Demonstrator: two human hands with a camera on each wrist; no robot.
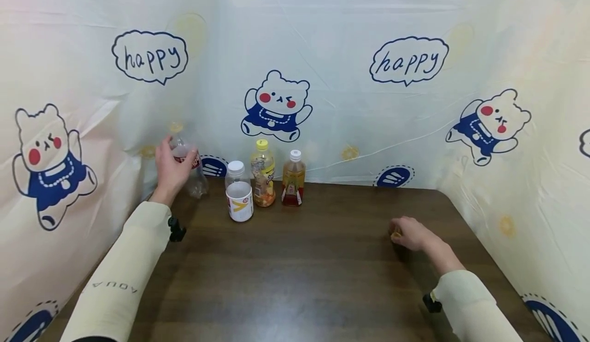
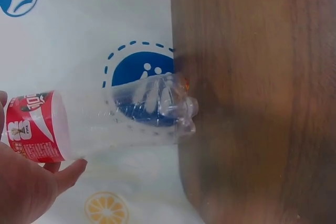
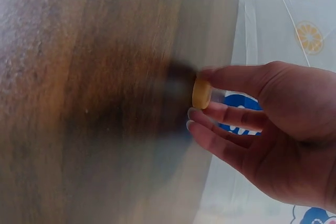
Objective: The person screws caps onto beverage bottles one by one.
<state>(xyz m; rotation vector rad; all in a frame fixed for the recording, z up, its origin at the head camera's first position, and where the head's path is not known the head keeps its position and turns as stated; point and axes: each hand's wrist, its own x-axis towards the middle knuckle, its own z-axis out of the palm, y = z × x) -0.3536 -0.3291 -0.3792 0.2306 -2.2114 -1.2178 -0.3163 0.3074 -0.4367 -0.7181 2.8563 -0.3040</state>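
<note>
At the back left, my left hand [image 1: 174,170] grips a clear plastic bottle [image 1: 197,182] round its red label. The bottle leans in the head view and looks empty, apart from an orange speck near its base. In the left wrist view the bottle's clear lower part [image 2: 121,111] points at the table; whether its base touches the wood I cannot tell. Over on the right, my right hand [image 1: 412,233] pinches a small yellow cap [image 3: 200,94] between thumb and fingers, low over the tabletop. Fingers partly hide the cap in the head view.
Along the table's back edge stand a clear jar with a white lid [image 1: 239,193], a yellow-capped bottle [image 1: 263,175] and a white-capped bottle of amber drink [image 1: 293,180]. A printed curtain [image 1: 341,35] hangs behind and beside the brown table [image 1: 286,275].
</note>
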